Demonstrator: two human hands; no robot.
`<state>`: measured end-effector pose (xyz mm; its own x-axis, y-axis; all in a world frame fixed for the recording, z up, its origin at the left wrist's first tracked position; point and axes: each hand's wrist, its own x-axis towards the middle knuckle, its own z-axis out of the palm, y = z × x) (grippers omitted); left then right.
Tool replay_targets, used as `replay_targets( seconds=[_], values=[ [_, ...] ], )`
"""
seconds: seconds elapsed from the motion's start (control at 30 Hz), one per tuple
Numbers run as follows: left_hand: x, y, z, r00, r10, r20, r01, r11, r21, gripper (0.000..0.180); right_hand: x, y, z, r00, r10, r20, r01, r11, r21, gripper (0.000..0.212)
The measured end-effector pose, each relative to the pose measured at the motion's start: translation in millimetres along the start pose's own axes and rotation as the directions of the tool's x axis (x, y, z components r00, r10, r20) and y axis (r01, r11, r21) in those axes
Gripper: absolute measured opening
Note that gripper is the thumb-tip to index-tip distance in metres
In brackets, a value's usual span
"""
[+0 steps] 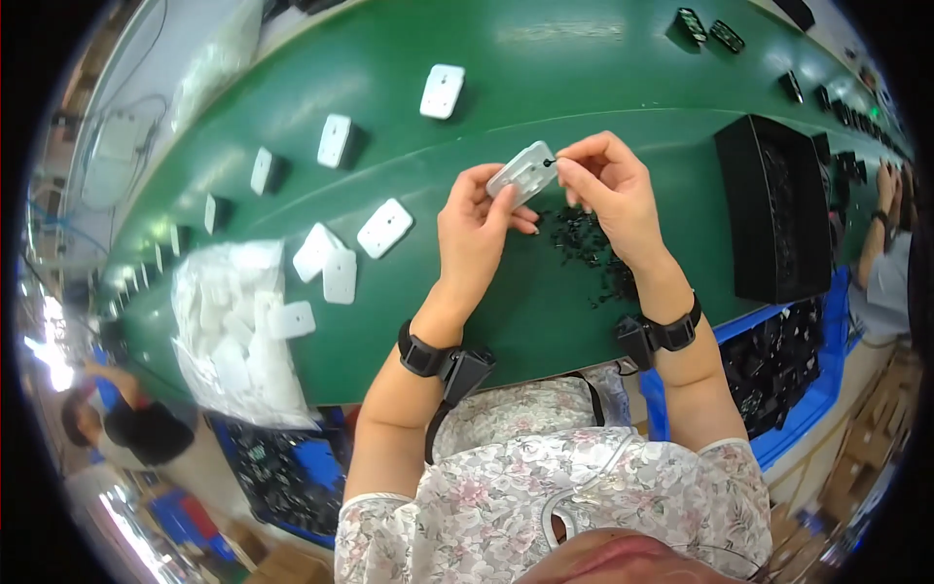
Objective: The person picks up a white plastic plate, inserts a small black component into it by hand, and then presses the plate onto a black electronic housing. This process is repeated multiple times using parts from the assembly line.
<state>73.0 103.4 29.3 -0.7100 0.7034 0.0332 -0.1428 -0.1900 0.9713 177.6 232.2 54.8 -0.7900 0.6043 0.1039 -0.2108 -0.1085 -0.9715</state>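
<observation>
My left hand (474, 219) grips a white plastic cover (522, 177), a flat rounded rectangle with small holes, tilted above the green table. At the cover's upper right corner, my right hand (611, 190) pinches a small black part (549, 164) between thumb and forefinger; its exact kind is too small to make out. Beneath my right hand lies a scattered heap of similar small black parts (576, 237). Left of my left hand, several more white covers (385, 228) lie on the table, near an open clear plastic bag (232, 326) filled with them.
A black open box (773, 209) stands at the right. White pieces stand in a curved row (334, 140) on the far left side of the green table (545, 88). Blue crates of black parts (778, 365) sit below the table edge. Co-workers (880, 234) are at both sides.
</observation>
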Motion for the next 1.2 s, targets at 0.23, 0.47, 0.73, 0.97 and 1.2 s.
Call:
replay_targets(
  seconds=[0.23,0.47,0.73,0.97,1.2],
  values=[
    [-7.3,5.0,2.6,0.998,-0.036,0.048,0.038,0.999,-0.039,0.019,-4.3,13.8,2.9,0.996,-0.055,0.071,0.069,0.973,-0.219,0.005],
    [-4.8,3.0,1.9,0.996,-0.018,0.091,0.020,1.000,-0.022,0.022,-6.8,10.6,1.5,0.987,-0.155,0.039,0.157,0.897,-0.414,0.005],
    [-21.6,0.2,17.2,0.889,-0.220,0.402,0.340,0.905,-0.255,0.029,-7.2,25.8,8.0,0.953,-0.281,-0.110,0.217,0.891,-0.399,0.011],
    [-9.7,10.7,-1.6,0.956,-0.221,0.194,0.171,0.955,0.244,0.026,-9.2,14.4,12.5,0.919,-0.380,0.108,0.376,0.754,-0.539,0.008],
    [-6.7,8.1,-2.2,0.980,-0.180,0.087,0.188,0.977,-0.100,0.022,-12.8,9.0,15.3,0.923,-0.384,0.032,0.346,0.787,-0.511,0.005]
  ],
)
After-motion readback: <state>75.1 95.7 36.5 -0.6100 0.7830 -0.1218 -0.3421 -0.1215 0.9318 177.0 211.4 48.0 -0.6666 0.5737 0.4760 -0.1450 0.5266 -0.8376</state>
